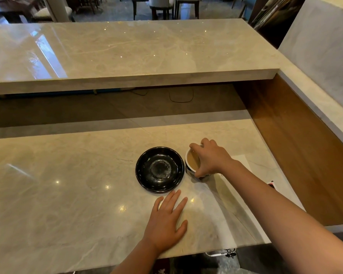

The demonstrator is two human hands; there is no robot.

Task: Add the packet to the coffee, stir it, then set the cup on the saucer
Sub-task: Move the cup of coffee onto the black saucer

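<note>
Fingers point(194, 147) of the right hand point(212, 159) curl down over the cup point(191, 165) from above, thumb and fingertips clamped on its rim at opposite sides. That cup, holding light brown coffee point(192, 161), stands on the desk point(67, 194) right of centre in the frame, just beside the black saucer point(159, 170), which is bare. Below the saucer, the left hand point(166, 222) lies flat on the desk, fingers spread, holding nothing. At the right edge, partly hidden by the forearm, lies a white paper point(242, 158) and a small red-marked scrap point(271, 183).
</note>
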